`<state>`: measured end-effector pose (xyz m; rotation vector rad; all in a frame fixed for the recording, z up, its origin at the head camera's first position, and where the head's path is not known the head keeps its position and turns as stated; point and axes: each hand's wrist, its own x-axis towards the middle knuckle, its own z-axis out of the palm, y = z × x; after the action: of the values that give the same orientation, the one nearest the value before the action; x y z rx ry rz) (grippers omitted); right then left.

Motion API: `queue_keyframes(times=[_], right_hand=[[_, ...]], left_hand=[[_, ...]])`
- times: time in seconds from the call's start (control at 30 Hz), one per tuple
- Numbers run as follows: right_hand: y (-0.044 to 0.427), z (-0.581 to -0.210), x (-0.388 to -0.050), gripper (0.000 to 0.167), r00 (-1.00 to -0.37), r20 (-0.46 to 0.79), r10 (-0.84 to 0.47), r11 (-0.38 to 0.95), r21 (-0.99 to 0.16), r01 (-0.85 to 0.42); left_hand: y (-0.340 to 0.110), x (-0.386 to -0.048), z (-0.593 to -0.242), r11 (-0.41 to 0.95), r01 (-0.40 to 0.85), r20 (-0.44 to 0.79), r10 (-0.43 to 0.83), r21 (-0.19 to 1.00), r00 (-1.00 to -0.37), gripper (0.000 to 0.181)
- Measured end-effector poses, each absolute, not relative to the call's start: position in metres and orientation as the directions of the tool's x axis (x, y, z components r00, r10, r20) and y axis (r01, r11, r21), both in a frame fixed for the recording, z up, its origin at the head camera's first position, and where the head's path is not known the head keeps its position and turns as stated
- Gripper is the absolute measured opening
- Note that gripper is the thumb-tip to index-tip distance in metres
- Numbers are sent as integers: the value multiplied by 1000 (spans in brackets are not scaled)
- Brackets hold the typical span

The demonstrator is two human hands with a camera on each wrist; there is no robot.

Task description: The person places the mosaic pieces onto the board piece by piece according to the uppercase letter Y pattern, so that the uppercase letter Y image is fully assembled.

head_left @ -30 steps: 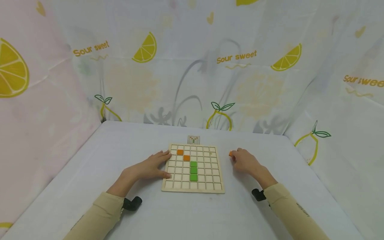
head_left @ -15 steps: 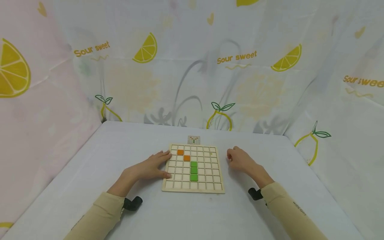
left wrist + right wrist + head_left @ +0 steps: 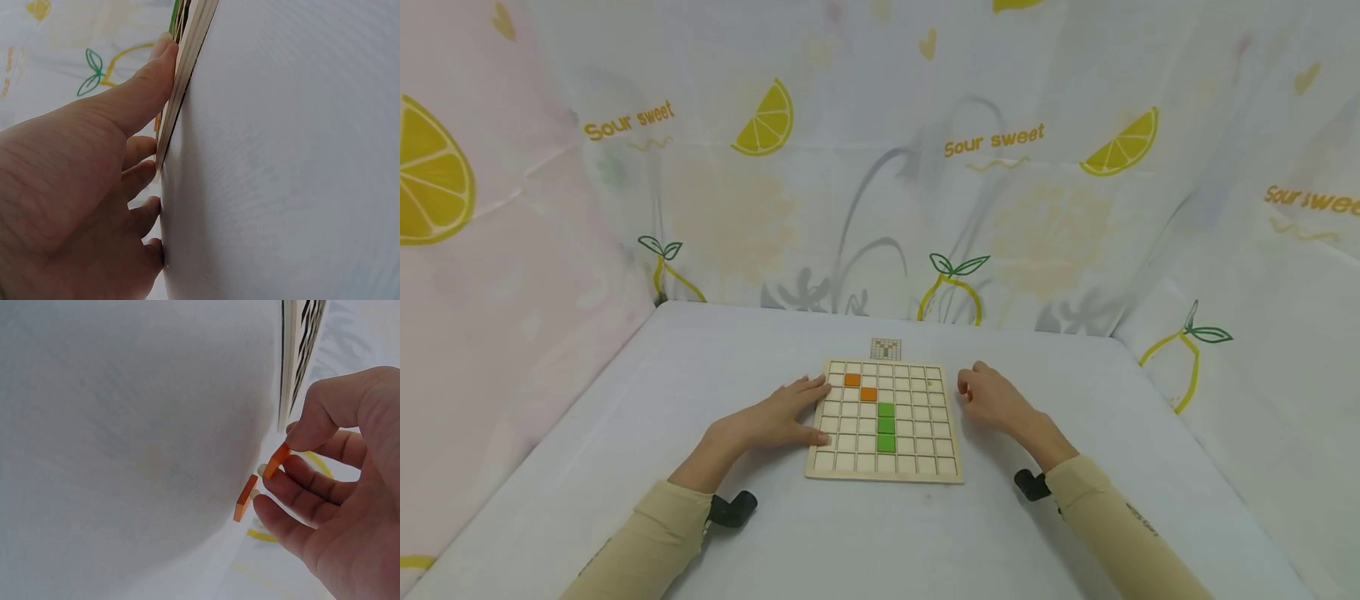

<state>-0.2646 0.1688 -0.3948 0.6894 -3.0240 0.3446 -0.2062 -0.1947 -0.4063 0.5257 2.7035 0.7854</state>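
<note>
A square wooden grid board (image 3: 926,446) lies on the table. Set in its cells are two orange tiles, an upper one (image 3: 852,380) and a lower one (image 3: 868,394), and a column of three green tiles (image 3: 886,426). My left hand (image 3: 775,417) rests along the board's left edge, fingers spread, thumb over the rim. Right of the board, my right hand (image 3: 997,402) pinches an orange tile (image 3: 277,460) between thumb and fingers. Another orange tile (image 3: 245,498) is by a lower fingertip in the right wrist view; whether that finger holds it, I cannot tell.
Behind the board lies a small pattern card (image 3: 886,348) with a Y-like design on a grid. White cloth covers the table (image 3: 865,542). A lemon-print curtain (image 3: 865,192) stands at the back and sides.
My right hand has moved left towards the board's right edge, and the orange at its fingertips is now hidden in the head view. The left hand and the board have stayed put.
</note>
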Motion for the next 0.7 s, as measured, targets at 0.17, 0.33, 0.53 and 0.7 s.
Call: queue_keyframes(times=[0.17, 0.33, 0.53, 0.7], right_hand=[[165, -395, -265, 11, -895, 79, -439, 870, -211, -445], [159, -398, -266, 12, -899, 64, -433, 873, -215, -437], [155, -400, -266, 13, -880, 89, -466, 852, -223, -474], [148, -398, -266, 13, -880, 92, -465, 850, -231, -473]], left_hand=[[-194, -205, -405, 787, 273, -158, 420, 553, -894, 94], [-196, -206, -407, 785, 273, -156, 421, 556, -894, 94], [-196, -208, -410, 787, 273, -152, 418, 553, -896, 95], [-196, -209, -411, 788, 278, -149, 420, 550, -895, 95]])
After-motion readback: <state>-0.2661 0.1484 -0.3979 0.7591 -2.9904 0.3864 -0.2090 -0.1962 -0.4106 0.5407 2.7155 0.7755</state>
